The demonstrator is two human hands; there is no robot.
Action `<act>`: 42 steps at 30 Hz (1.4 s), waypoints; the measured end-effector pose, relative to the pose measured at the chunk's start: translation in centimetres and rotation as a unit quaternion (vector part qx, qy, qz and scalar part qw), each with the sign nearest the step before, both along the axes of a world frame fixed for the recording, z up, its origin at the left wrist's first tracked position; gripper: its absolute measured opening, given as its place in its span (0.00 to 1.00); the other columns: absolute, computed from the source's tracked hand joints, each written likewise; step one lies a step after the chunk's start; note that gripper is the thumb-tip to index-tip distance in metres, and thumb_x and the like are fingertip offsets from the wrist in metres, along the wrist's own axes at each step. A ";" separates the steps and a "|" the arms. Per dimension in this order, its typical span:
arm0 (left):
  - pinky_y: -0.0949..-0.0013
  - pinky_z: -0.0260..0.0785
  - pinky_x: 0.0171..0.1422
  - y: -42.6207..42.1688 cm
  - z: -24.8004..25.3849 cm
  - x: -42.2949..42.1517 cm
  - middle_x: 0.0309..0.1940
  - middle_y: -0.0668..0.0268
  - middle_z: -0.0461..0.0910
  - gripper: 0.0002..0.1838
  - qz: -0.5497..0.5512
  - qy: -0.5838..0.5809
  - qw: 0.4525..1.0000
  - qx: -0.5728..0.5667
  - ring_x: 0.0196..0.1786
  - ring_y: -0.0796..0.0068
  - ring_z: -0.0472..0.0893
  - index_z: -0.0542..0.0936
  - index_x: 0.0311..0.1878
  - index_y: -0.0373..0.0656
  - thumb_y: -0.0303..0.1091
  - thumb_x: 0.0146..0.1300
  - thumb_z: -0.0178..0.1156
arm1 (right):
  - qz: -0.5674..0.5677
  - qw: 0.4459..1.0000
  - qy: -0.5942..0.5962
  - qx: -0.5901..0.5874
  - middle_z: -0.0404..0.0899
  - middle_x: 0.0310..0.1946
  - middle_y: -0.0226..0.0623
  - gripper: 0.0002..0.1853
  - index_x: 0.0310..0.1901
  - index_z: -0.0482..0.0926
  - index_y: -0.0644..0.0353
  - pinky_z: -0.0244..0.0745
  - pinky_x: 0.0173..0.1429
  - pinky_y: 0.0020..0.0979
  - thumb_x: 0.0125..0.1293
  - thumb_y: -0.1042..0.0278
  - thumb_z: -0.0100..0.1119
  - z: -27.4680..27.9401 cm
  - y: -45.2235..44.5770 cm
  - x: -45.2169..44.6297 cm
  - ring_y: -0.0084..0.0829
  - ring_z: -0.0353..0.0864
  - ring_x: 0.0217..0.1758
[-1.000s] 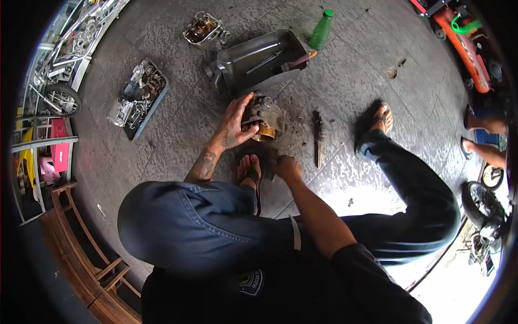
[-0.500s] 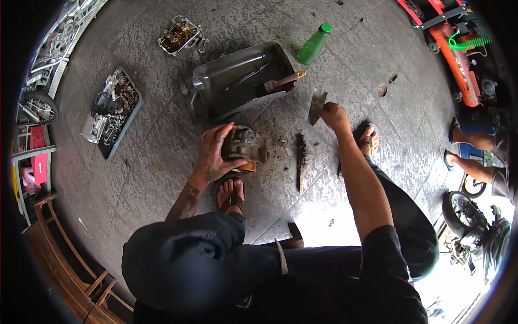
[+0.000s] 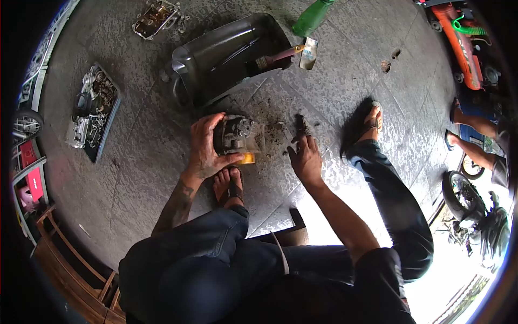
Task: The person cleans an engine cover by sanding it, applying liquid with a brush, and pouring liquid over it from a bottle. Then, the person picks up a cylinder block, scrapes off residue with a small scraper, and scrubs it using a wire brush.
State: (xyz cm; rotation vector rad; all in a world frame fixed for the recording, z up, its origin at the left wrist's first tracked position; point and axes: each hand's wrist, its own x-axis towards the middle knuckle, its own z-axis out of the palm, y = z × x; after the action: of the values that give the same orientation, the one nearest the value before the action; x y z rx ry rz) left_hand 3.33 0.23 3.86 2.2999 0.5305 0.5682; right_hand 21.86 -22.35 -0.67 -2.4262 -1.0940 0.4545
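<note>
My left hand (image 3: 208, 143) is wrapped around the side of a grimy metal engine cylinder (image 3: 236, 132), with the thumb near an orange-yellow part (image 3: 247, 157) at its lower edge. The cylinder stands on the floor beside my foot. My right hand (image 3: 307, 162) reaches down over a dark brush (image 3: 301, 125) lying on the floor; its thumb and fingers are apart. Only the brush's dirty far end shows, since the hand covers its handle. A flat rectangular piece (image 3: 308, 53) lies near the green bottle (image 3: 312, 19), by the tip of a paintbrush handle (image 3: 288, 52).
A dark open pan (image 3: 189, 81) holds the paintbrush and a thin tool. To the left, a tray (image 3: 108, 127) carries metal engine parts, and an oily part (image 3: 156, 19) lies farther back. Dirt crumbs are scattered beside the cylinder. Another person's legs (image 3: 475, 137) appear at right.
My right hand has let go of the flat piece, which now lies by the bottle, and has moved down and left to the brush. My left hand stays on the cylinder. The view has shifted.
</note>
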 end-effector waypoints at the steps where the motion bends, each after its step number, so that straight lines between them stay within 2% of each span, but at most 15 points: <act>1: 0.52 0.56 0.68 0.0 0.0 0.1 0.61 0.59 0.71 0.52 0.008 0.004 1.000 -0.001 0.63 0.58 0.69 0.65 0.68 0.43 0.65 0.45 0.72 | -0.019 0.999 0.028 -0.021 0.76 0.45 0.44 0.14 0.47 0.73 0.54 0.75 0.50 0.48 0.64 0.61 0.62 -0.4 0.0 -0.4 0.49 0.77 0.50; 6: 0.52 0.56 0.68 -0.2 0.3 0.1 0.60 0.59 0.72 0.51 0.014 0.003 1.000 0.006 0.63 0.58 0.70 0.64 0.68 0.44 0.64 0.46 0.73 | -0.083 0.993 0.013 -0.077 0.74 0.48 0.43 0.13 0.48 0.74 0.55 0.78 0.49 0.47 0.66 0.61 0.58 0.2 3.1 -0.2 0.48 0.78 0.51; 8: 0.52 0.57 0.67 -0.5 0.6 0.1 0.60 0.58 0.72 0.51 0.015 0.009 1.000 0.012 0.64 0.58 0.70 0.65 0.68 0.44 0.63 0.46 0.73 | 0.020 0.993 -0.045 -0.104 0.74 0.50 0.41 0.11 0.47 0.75 0.57 0.80 0.46 0.46 0.64 0.65 0.58 -0.1 3.1 0.9 0.43 0.77 0.54; 9: 0.52 0.57 0.68 -0.5 0.6 0.2 0.60 0.58 0.71 0.51 0.018 0.010 1.000 0.015 0.64 0.57 0.70 0.65 0.68 0.43 0.63 0.46 0.73 | 0.052 0.987 -0.049 -0.147 0.73 0.51 0.39 0.12 0.48 0.78 0.57 0.76 0.54 0.45 0.64 0.65 0.56 0.8 3.7 1.2 0.39 0.72 0.61; 10: 0.52 0.57 0.68 -0.5 0.6 0.3 0.61 0.58 0.71 0.51 0.019 0.010 1.000 0.016 0.64 0.57 0.70 0.65 0.68 0.43 0.63 0.46 0.73 | 0.043 0.988 -0.047 -0.141 0.73 0.51 0.39 0.12 0.48 0.78 0.57 0.76 0.54 0.45 0.64 0.65 0.56 0.9 4.0 1.7 0.39 0.72 0.61; 12: 0.52 0.57 0.68 -0.7 0.3 0.2 0.61 0.58 0.71 0.52 0.016 0.007 1.000 0.017 0.64 0.57 0.70 0.64 0.68 0.43 0.63 0.46 0.73 | 0.134 0.957 -0.155 -0.207 0.73 0.54 0.37 0.15 0.50 0.81 0.55 0.65 0.64 0.46 0.65 0.64 0.53 0.9 4.0 2.3 0.38 0.65 0.66; 13: 0.52 0.58 0.68 -0.6 0.2 0.3 0.62 0.58 0.71 0.52 0.020 0.000 1.000 0.016 0.64 0.56 0.70 0.64 0.68 0.43 0.63 0.46 0.74 | 0.126 0.957 -0.178 -0.192 0.71 0.57 0.37 0.17 0.51 0.82 0.55 0.55 0.70 0.49 0.66 0.62 0.50 -0.2 4.0 2.1 0.38 0.62 0.68; 17: 0.51 0.58 0.72 -0.3 -0.2 -0.1 0.66 0.54 0.67 0.54 0.016 0.031 0.999 0.008 0.69 0.52 0.65 0.62 0.70 0.40 0.63 0.47 0.73 | 0.125 0.959 -0.221 -0.128 0.69 0.61 0.38 0.16 0.48 0.84 0.57 0.52 0.72 0.50 0.64 0.62 0.52 -3.0 2.7 1.1 0.41 0.59 0.70; 22: 0.52 0.60 0.70 -0.3 -0.2 -0.1 0.66 0.56 0.68 0.54 0.017 0.004 0.999 0.029 0.67 0.52 0.66 0.63 0.70 0.41 0.64 0.47 0.73 | 0.150 0.953 -0.193 -0.178 0.69 0.61 0.41 0.16 0.47 0.84 0.59 0.53 0.72 0.50 0.62 0.64 0.54 -2.4 2.5 1.4 0.41 0.59 0.69; 24: 0.52 0.60 0.69 -0.2 -0.2 -0.1 0.65 0.57 0.68 0.54 0.016 0.014 1.000 0.020 0.66 0.53 0.67 0.63 0.70 0.42 0.64 0.46 0.73 | 0.132 0.962 -0.207 -0.120 0.70 0.59 0.41 0.18 0.51 0.82 0.60 0.55 0.70 0.50 0.61 0.64 0.56 -2.6 2.6 1.7 0.41 0.60 0.69; 29: 0.52 0.60 0.68 -0.2 -0.1 0.0 0.64 0.57 0.69 0.53 0.015 0.007 1.000 0.011 0.65 0.53 0.68 0.63 0.70 0.43 0.63 0.47 0.73 | 0.120 0.965 -0.209 -0.108 0.69 0.59 0.41 0.17 0.53 0.79 0.59 0.56 0.69 0.50 0.65 0.64 0.51 -3.2 2.4 1.7 0.40 0.60 0.69; 31: 0.52 0.60 0.68 -0.3 0.0 -0.1 0.64 0.57 0.70 0.52 0.015 0.010 1.000 0.008 0.65 0.53 0.68 0.63 0.70 0.43 0.63 0.47 0.73 | 0.144 0.947 -0.275 -0.087 0.72 0.51 0.40 0.13 0.45 0.80 0.59 0.57 0.66 0.48 0.60 0.65 0.56 -3.5 2.3 1.7 0.40 0.65 0.63; 34: 0.52 0.59 0.68 -0.5 0.0 -0.2 0.63 0.58 0.71 0.52 0.021 0.007 0.999 0.032 0.65 0.54 0.70 0.64 0.69 0.43 0.63 0.47 0.73 | 0.134 0.963 -0.193 -0.133 0.69 0.58 0.40 0.16 0.51 0.80 0.59 0.56 0.69 0.51 0.64 0.65 0.51 -3.4 2.3 1.4 0.40 0.60 0.69; 39: 0.54 0.58 0.67 -0.3 -0.1 0.1 0.60 0.62 0.75 0.52 0.030 -0.023 0.999 0.038 0.62 0.58 0.72 0.66 0.67 0.44 0.63 0.42 0.75 | 0.150 0.967 -0.190 -0.078 0.73 0.51 0.38 0.13 0.43 0.82 0.58 0.59 0.64 0.49 0.61 0.66 0.52 -2.9 2.9 2.3 0.39 0.64 0.64; 42: 0.54 0.58 0.67 -0.2 -0.4 0.2 0.60 0.61 0.75 0.52 0.032 -0.026 0.998 0.044 0.62 0.58 0.73 0.66 0.67 0.44 0.63 0.42 0.75 | 0.077 0.983 -0.161 -0.044 0.75 0.49 0.38 0.10 0.40 0.83 0.53 0.62 0.60 0.45 0.57 0.65 0.59 -1.8 3.2 2.8 0.42 0.67 0.61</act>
State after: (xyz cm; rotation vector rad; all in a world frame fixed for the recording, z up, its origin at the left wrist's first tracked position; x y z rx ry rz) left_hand 3.52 0.08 3.51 2.3515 0.5656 0.6932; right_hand 24.64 -19.14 -2.43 -2.5632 -1.4318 0.1613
